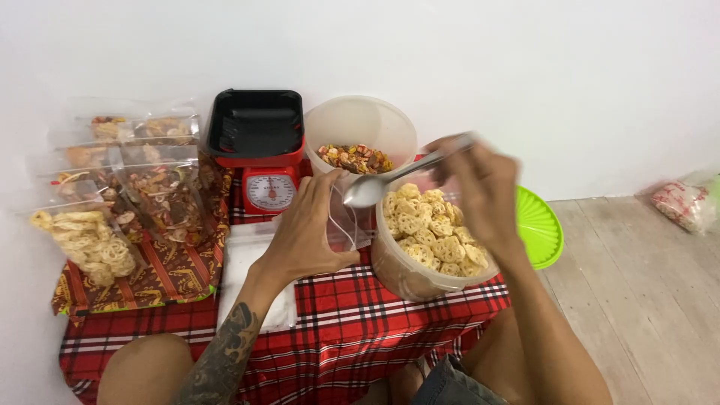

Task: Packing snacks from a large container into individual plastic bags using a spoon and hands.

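left hand (311, 229): curled around a clear plastic pouch (346, 221), fingers wrapped on its near side, thumb up by the pouch mouth. Pouch held upright, just left of the near tub. Contents hard to tell.
right hand (480, 184): closed on the handle of a metal spoon (375, 187), pinch-style grip, hand motion-blurred. Exact finger placement unclear.
spoon: bowl points left, sits above the pouch mouth, at the left rim of the near tub. Handle runs up-right into the hand. Cannot tell if the bowl carries anything.
near tub (409, 274): round translucent container, full of pale lattice-shaped crackers (431, 229). Stands on the red plaid cloth (360, 322), under the right hand.
far tub (360, 124): same kind, behind the near one, against the wall. Holds a low layer of mixed red-brown snacks (354, 157).
scale (264, 154): red dial kitchen scale with a black tray on top, left of the far tub.
filled bags (124, 187): clear sealed packs of crackers and mixed snacks, laid in rows on a patterned red-and-gold tray (180, 277) at far left.
green lid (540, 225): lime plastic lid, right of the near tub, partly behind the right forearm.
floor bag (682, 202): clear bag with reddish contents, on the wooden floor at far right.
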